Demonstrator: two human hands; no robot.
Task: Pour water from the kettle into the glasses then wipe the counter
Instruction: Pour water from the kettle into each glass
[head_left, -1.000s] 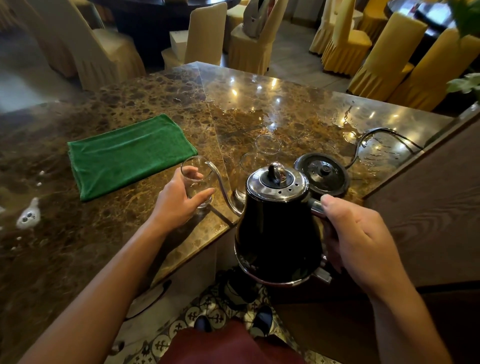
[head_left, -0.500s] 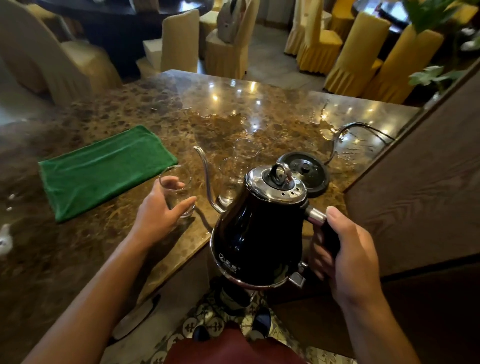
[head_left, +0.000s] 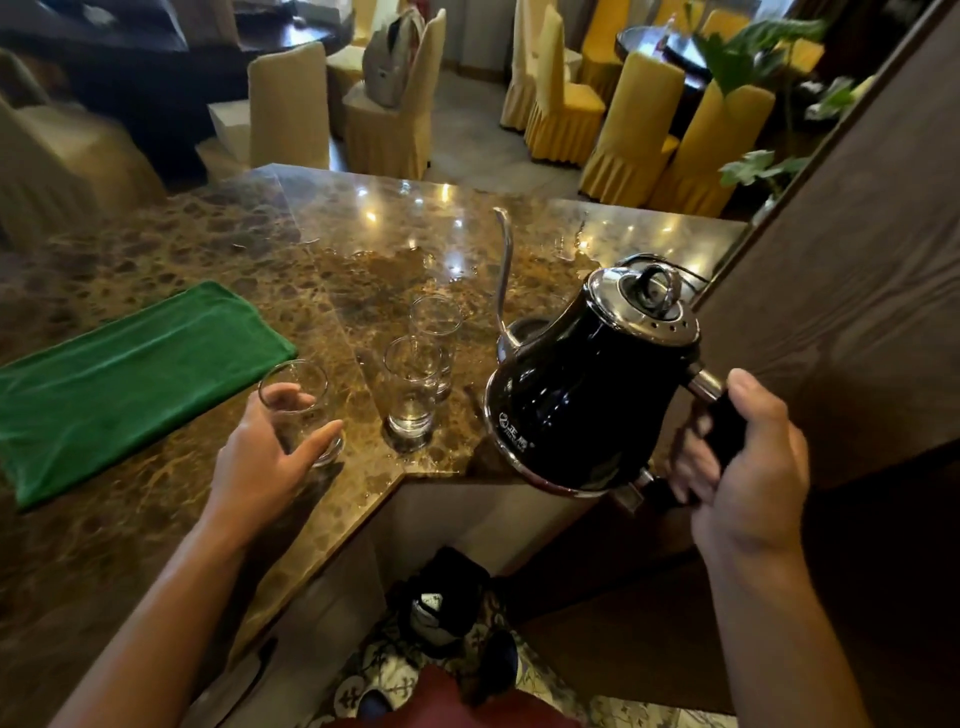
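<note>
— Two hands in the head view; how does each sit?

— The left hand (head_left: 270, 457) reaches forward over the table (head_left: 130, 519), its grip curled round the nearest glass (head_left: 298, 405), thumb on the right side and fingertips showing through the far wall. That glass stands on the table just beside the green cloth (head_left: 124, 374). The right hand (head_left: 748, 467) has its grip wrapped round the black handle of the kettle (head_left: 587, 395), thumb on top. It holds the kettle in the air just off the table's near edge, tilted to the left, with the thin spout (head_left: 506, 270) rising almost upright.

— And against half a second ago?

— The kettle has swung to the right, away from the held glass. Its spout stood just beside that glass then; now it is right of the other two glasses. The left hand keeps its hold. The base, plainly seen before, is now mostly hidden behind the kettle body.

— The other glasses?

— The middle glass (head_left: 413, 389) and the far glass (head_left: 436, 322) stand close together on the table between the held glass and the kettle. I cannot tell whether any holds water.

— The surface and the room?

— The table is polished brown marble, with ceiling lights reflected and wet patches toward the far right. Behind it are chairs in yellow covers (head_left: 628, 124) and a leafy plant (head_left: 753, 57); a dark wooden panel (head_left: 841, 270) rises at right. Patterned floor (head_left: 649, 714) shows below.
</note>
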